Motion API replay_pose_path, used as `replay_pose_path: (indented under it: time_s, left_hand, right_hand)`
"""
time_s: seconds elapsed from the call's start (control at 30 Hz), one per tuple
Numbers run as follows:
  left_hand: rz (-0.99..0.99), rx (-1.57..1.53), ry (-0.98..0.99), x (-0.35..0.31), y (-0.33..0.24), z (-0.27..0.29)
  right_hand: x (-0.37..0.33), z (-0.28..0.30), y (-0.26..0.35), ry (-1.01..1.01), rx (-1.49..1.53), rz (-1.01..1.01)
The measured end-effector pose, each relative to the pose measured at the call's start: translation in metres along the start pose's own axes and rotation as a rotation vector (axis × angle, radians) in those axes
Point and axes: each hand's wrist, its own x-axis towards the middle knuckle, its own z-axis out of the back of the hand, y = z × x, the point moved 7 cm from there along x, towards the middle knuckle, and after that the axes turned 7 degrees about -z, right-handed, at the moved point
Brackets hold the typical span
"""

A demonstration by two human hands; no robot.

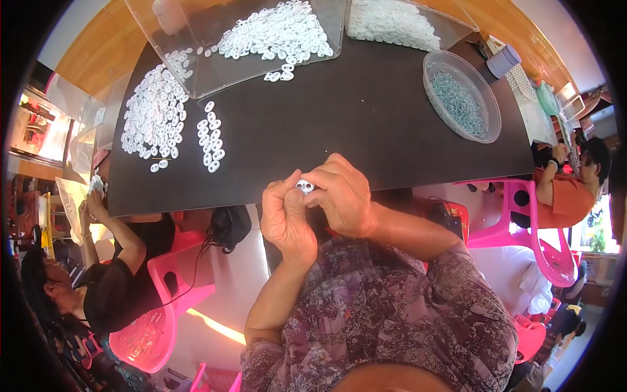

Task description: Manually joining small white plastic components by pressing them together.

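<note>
Just over the near table edge, my left hand (287, 219) and my right hand (346, 196) meet, both closed. Between their fingertips they pinch one small white oval plastic piece (305, 187) with dark openings in its face. My fingers cover part of it, and I cannot make out whether anything else is in my grip. To the left on the dark table lies a short double row of like white pieces (210, 138). Beyond that row spreads a large loose heap of them (155, 114).
A clear tray (255, 80) of white pieces stands at the far side, beside another clear bin (450, 36) of white parts. A round clear dish (494, 111) holds teal pin-like bits at right. Two people (111, 287) (569, 186) sit at either side near pink chairs (166, 294).
</note>
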Motion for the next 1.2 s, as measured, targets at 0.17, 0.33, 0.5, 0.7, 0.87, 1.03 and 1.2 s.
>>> replay_pose_path:
  time_s: [0.17,0.33,0.5,0.7,0.87,1.03,1.2]
  left_hand:
    - [-0.046,0.051,-0.02,-0.001,0.0,0.006]
    - [-0.071,0.053,-0.048,0.0,-0.002,0.007]
    - [-0.052,0.026,-0.097,-0.001,0.005,0.008]
    - [-0.011,0.002,-0.115,0.002,0.004,0.003]
    - [0.073,0.153,-0.047,0.011,0.009,0.01]
    - [0.268,0.057,0.076,0.021,0.011,-0.005]
    - [0.297,0.169,0.113,0.043,0.021,0.016]
  right_hand:
    - [-0.004,-0.007,-0.003,0.023,0.084,-0.105]
    - [-0.003,-0.012,-0.002,0.015,0.074,-0.099]
    - [-0.007,-0.017,-0.007,-0.007,0.049,-0.068]
    - [0.001,-0.015,-0.002,0.021,-0.006,-0.019]
    - [0.007,-0.013,-0.019,0.072,0.075,-0.159]
    - [0.03,0.03,-0.047,0.159,-0.254,-0.128]
    - [0.079,0.112,-0.114,-0.149,-0.121,-0.753]
